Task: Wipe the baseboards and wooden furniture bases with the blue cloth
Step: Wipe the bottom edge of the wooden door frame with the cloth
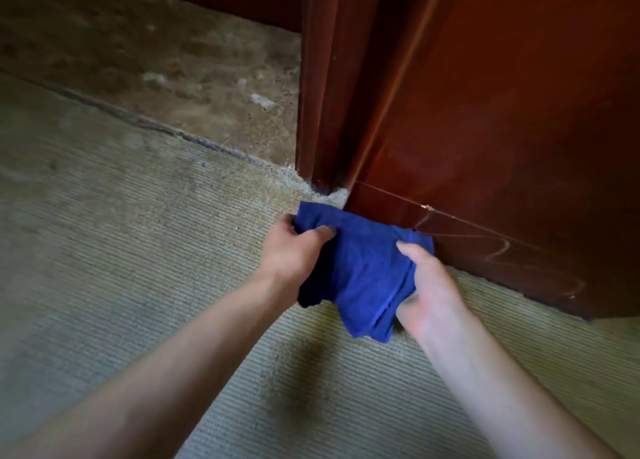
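A folded blue cloth [360, 268] is held between both hands just above the floor. My left hand [294, 247] grips its left edge, thumb on top. My right hand [429, 285] grips its right edge from below. The cloth's far edge lies against the bottom of a dark red-brown wooden baseboard [485, 250], close to its left corner. White scratch marks run across the baseboard to the right of the cloth. A wooden door frame post [325, 95] rises from that corner.
Ribbed beige carpet [138, 250] covers the floor under my arms. Beyond a dark seam [145, 122] lies worn brown flooring with pale debris [263, 100]. Crumbly dust sits at the foot of the post [332, 193].
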`<state>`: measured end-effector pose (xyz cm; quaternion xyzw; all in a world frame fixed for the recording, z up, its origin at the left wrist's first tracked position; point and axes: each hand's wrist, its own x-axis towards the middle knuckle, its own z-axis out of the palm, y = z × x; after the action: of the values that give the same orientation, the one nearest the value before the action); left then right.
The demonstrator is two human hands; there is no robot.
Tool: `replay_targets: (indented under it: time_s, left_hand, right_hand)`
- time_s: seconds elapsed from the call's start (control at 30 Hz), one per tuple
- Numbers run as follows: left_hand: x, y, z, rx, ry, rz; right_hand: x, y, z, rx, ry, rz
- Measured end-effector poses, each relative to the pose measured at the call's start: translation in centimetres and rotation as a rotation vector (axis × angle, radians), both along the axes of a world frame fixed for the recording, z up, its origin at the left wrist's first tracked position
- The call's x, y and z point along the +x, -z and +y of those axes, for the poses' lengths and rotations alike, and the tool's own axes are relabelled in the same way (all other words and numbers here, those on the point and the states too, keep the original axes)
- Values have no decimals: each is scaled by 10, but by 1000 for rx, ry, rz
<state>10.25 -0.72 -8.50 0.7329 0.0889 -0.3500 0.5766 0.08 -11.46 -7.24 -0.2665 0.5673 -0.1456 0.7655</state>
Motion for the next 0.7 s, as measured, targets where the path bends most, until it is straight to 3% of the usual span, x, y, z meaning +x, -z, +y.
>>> replay_targets:
  time_s: [0.1,0.23,0.33,0.43,0.6,0.7]
  left_hand:
    - [-1,-9,5,21,131,178]
    - [-13,-16,-7,-263,20,373]
    - [-25,-14,-19,-276,-27,319]
    - [-25,-15,-27,-271,-36,271]
    - [-12,-43,-37,-566,-82,222]
    - [-14,-47,-38,-671,-71,-14]
  right_hand:
    - [-22,-8,-15,-15,-16,-120]
    - [-48,-4,-17,83,-133,-237]
    - [-57,13,-10,74,-197,-135]
    - [-46,15,-17,-72,-95,-82]
    - [-17,-31,-26,-221,116,-167]
    - [-19,-48,-21,-305,111,-226]
